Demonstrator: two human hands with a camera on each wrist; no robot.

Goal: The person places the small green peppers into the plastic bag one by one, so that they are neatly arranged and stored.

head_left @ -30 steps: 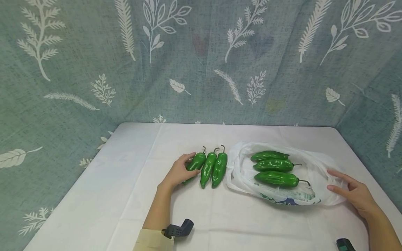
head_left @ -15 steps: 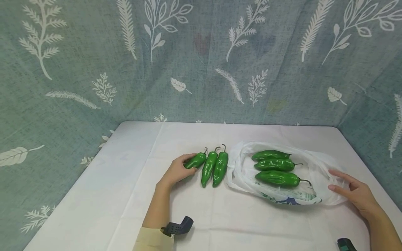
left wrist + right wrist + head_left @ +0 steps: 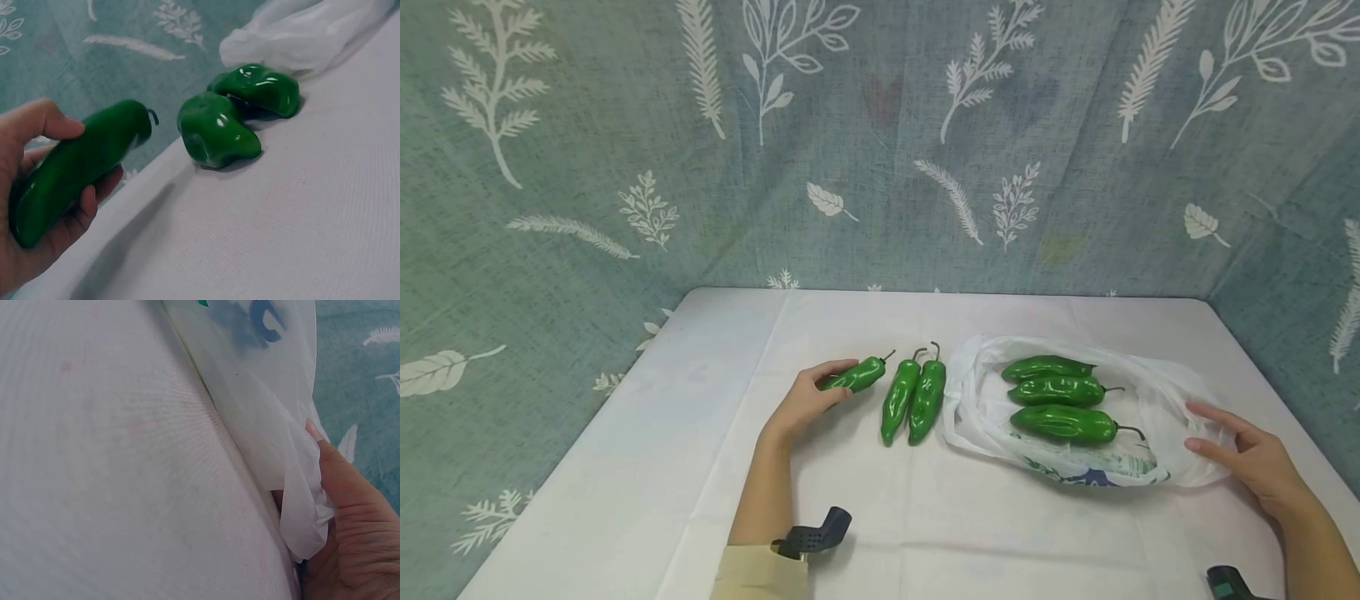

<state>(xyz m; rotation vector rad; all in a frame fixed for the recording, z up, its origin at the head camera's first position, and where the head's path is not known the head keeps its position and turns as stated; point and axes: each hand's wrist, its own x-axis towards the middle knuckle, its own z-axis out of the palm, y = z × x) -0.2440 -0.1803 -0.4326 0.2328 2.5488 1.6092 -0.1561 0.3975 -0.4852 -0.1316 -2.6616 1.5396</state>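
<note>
My left hand [image 3: 801, 406] grips a glossy green chili pepper [image 3: 867, 374], its stem pointing away to the upper right. In the left wrist view the held pepper [image 3: 81, 162] lies between thumb and fingers, raised over a shadow on the cloth. To its right, two more green peppers [image 3: 898, 402] lie side by side on the table. Beyond them a white plastic bag [image 3: 1161, 387] lies with its mouth open, three green peppers [image 3: 1063, 423] in it. At its right end my right hand [image 3: 1258, 467] holds the plastic, thumb on one side and fingers partly hidden behind it.
A white cloth covers the table [image 3: 1000, 542]. Behind and beside it hangs a green-blue curtain [image 3: 865, 192] with white leaf prints. A dark wrist device [image 3: 816, 533] sits on the left forearm, and another dark device [image 3: 1228, 583] shows by the right forearm.
My left hand has taken hold of the leftmost pepper and moved it to the left, apart from the other two, turning it more slanted. The right hand stays at the bag.
</note>
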